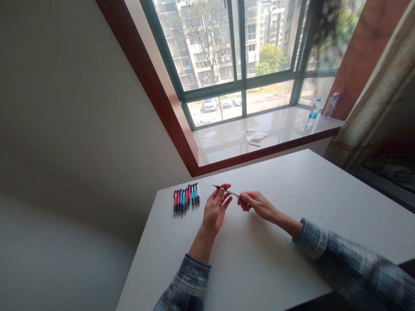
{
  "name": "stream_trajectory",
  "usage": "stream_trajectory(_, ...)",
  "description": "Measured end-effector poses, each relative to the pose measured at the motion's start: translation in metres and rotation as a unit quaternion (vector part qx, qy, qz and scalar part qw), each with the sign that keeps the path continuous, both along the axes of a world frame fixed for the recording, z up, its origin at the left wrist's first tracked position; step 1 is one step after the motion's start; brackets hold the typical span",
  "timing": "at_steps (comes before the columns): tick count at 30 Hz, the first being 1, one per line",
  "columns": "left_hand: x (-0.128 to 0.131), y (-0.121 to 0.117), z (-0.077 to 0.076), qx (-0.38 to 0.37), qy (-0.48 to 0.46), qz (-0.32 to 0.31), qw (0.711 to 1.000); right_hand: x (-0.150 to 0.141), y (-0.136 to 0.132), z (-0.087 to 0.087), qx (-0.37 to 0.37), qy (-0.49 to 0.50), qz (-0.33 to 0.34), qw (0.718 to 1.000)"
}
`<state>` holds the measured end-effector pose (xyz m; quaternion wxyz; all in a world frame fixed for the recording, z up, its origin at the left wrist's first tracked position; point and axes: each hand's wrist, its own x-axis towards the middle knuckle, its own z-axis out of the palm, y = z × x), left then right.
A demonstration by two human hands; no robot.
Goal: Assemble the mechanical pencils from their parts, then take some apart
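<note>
A slim pen [232,193] with a pale barrel and a dark grip is held between both hands above the table, its tip pointing left. My left hand [215,211] pinches the dark front part between thumb and finger, the other fingers spread apart. At the rear end, my right hand [256,204] has its fingers closed round the barrel and hides that end. To the left of my left hand lies a row of several pens [186,199] with pink, teal and black barrels, side by side, tips toward me.
The white table [275,259] reaches to the wall under a window. On the sill [223,147] lie a crumpled pale cloth or wrapper [255,137] and a paper [210,134]. Two plastic bottles, one with a blue label [313,113], stand at its right, near a curtain [372,103].
</note>
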<state>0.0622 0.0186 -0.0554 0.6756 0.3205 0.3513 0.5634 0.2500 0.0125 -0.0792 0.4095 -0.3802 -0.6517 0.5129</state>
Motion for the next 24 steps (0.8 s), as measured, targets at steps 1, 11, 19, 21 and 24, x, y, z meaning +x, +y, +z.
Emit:
stream_trajectory(1, 0.0, 0.0, 0.0, 0.001, 0.001, 0.0, 1.0, 0.0, 0.0, 0.0, -0.007, 0.004, 0.006, 1.0)
stream_trajectory(11, 0.0, 0.001, -0.003, 0.012, 0.005, 0.005, 1.0, 0.002, 0.0, 0.002, -0.003, -0.014, 0.02, 1.0)
stream_trajectory(19, 0.001, 0.002, -0.002, -0.001, 0.024, 0.032, 0.999, 0.003, -0.007, 0.012, 0.15, -0.171, -0.095, 0.969)
stream_trajectory(21, 0.001, 0.002, -0.003, -0.004, 0.028, 0.029, 0.999, 0.005, -0.005, 0.014, 0.16, -0.178, -0.106, 0.965)
stream_trajectory(24, 0.001, 0.002, -0.007, -0.004, 0.023, 0.016, 1.0, 0.005, -0.003, 0.009, 0.106, -0.141, -0.083, 0.981)
